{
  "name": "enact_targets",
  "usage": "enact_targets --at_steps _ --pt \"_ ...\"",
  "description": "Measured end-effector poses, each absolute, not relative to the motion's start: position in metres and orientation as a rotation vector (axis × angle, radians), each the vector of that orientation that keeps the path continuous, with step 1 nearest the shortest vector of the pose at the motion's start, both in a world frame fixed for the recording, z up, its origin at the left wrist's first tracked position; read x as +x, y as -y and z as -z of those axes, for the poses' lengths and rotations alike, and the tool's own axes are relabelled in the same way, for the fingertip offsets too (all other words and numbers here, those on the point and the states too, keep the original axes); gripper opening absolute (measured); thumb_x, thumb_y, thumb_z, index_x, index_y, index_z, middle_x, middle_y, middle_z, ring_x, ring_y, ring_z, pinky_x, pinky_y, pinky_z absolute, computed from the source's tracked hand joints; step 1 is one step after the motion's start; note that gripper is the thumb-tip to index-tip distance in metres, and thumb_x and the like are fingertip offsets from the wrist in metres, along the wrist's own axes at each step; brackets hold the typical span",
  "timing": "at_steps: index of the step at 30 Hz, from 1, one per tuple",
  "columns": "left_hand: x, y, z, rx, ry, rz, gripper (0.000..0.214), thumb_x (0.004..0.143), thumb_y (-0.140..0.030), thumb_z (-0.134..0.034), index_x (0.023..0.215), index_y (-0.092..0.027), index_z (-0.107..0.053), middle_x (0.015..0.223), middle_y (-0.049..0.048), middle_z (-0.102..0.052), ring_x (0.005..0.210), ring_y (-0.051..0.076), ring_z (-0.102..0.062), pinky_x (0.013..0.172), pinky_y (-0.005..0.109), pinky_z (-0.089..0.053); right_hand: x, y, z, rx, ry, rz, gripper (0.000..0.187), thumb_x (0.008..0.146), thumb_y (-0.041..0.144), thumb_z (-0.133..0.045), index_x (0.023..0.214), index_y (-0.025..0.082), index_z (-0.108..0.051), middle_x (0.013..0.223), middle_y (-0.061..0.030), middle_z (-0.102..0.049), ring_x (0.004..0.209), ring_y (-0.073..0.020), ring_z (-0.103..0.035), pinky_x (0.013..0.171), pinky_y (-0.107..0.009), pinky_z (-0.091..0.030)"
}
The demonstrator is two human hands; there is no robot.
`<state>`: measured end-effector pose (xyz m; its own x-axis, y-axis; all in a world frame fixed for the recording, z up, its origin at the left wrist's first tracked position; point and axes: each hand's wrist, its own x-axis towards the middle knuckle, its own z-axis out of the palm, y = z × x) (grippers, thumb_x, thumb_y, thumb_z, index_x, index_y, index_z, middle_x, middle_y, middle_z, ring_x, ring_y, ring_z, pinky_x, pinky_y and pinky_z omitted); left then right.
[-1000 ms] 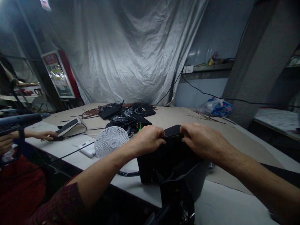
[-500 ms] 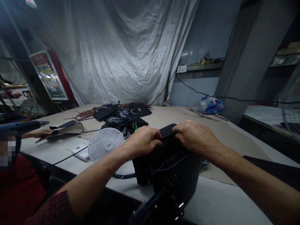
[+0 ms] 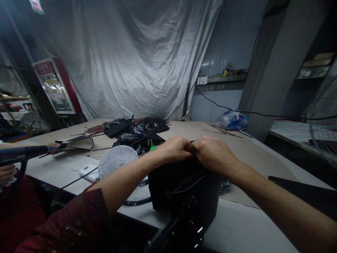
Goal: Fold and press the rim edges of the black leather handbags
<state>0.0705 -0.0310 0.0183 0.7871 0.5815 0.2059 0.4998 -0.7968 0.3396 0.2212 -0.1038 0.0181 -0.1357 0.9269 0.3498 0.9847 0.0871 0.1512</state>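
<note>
A black handbag (image 3: 195, 200) with shiny metal fittings stands at the near edge of the table. My left hand (image 3: 176, 149) and my right hand (image 3: 212, 153) meet at its upper far rim, fingers curled over the edge and pinching it. The two hands are almost touching. A dark handle (image 3: 164, 230), which looks wrapped in clear film, hangs toward me at the front of the bag. The fingertips are partly hidden behind the knuckles.
A white fan (image 3: 117, 161) stands left of the bag, with a black cable across it. Black bags (image 3: 139, 130) lie piled farther back. At left, a co-worker's hand (image 3: 6, 174) grips a dark tool (image 3: 23, 154). A plastic bag (image 3: 231, 120) sits at the back right.
My left hand has slid right along the bag's rim until it is close beside my right hand. At left, the co-worker's dark tool has moved in toward a black panel.
</note>
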Motion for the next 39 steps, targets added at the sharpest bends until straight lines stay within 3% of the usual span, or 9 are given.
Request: enact_targets --at_steps 4,13,23,32,35,39 --pt "0.081 0.018 -0.008 2.652 -0.920 -0.481 0.022 0.073 -0.036 -0.063 0.080 -0.017 -0.070 0.069 -0.0002 -0.065 0.066 0.014 -0.056 0.057 0.022 -0.037 0.234 0.105 -0.014 -1.995 2.097 0.418 0.024 0.081 0.025 -0.048 0.097 0.025 -0.065 0.084 -0.0064 -0.061 0.069 -0.0184 -0.054 0.058 -0.029 -0.029" --pt "0.081 0.021 -0.004 2.649 -0.976 -0.529 0.023 0.070 -0.036 -0.061 0.079 -0.017 -0.069 0.068 0.0002 -0.064 0.064 0.014 -0.055 0.055 0.023 -0.036 0.238 0.110 -0.015 -2.091 2.006 0.478 0.025 0.078 0.026 -0.051 0.099 0.023 -0.063 0.082 -0.0075 -0.063 0.071 -0.0211 -0.058 0.056 -0.029 -0.029" --pt "0.082 0.021 -0.001 2.533 -0.783 -0.469 0.034 0.074 -0.032 -0.057 0.102 -0.021 -0.073 0.081 0.0005 -0.070 0.075 0.016 -0.061 0.066 0.022 -0.045 0.235 0.109 -0.020 -2.070 2.120 0.640 0.023 0.080 0.025 -0.048 0.082 0.025 -0.071 0.078 -0.0089 -0.069 0.072 -0.0232 -0.062 0.056 -0.031 -0.031" --pt "0.087 0.015 -0.002 2.517 -0.634 -0.427 0.026 0.072 -0.025 -0.056 0.090 -0.015 -0.070 0.074 -0.0012 -0.065 0.068 0.012 -0.057 0.060 0.020 -0.041 0.232 0.110 -0.021 -2.060 2.141 0.669 0.024 0.078 0.022 -0.047 0.081 0.021 -0.071 0.079 -0.0100 -0.067 0.073 -0.0214 -0.060 0.059 -0.030 -0.034" --pt "0.099 0.013 -0.002 2.563 -0.668 -0.483 0.024 0.070 -0.033 -0.062 0.082 -0.013 -0.067 0.066 -0.0024 -0.059 0.062 0.012 -0.052 0.055 0.020 -0.037 0.232 0.108 -0.021 -2.056 2.149 0.672 0.026 0.079 0.018 -0.046 0.083 0.019 -0.072 0.081 -0.0114 -0.068 0.076 -0.0215 -0.061 0.061 -0.030 -0.036" --pt "0.107 0.011 -0.003 2.622 -0.758 -0.524 0.025 0.071 -0.037 -0.065 0.083 -0.015 -0.069 0.068 -0.0014 -0.060 0.064 0.012 -0.052 0.056 0.021 -0.038 0.246 0.108 -0.021 -1.922 2.104 0.420 0.026 0.082 0.022 -0.047 0.094 0.021 -0.070 0.087 -0.0071 -0.069 0.079 -0.0194 -0.062 0.065 -0.028 -0.040"
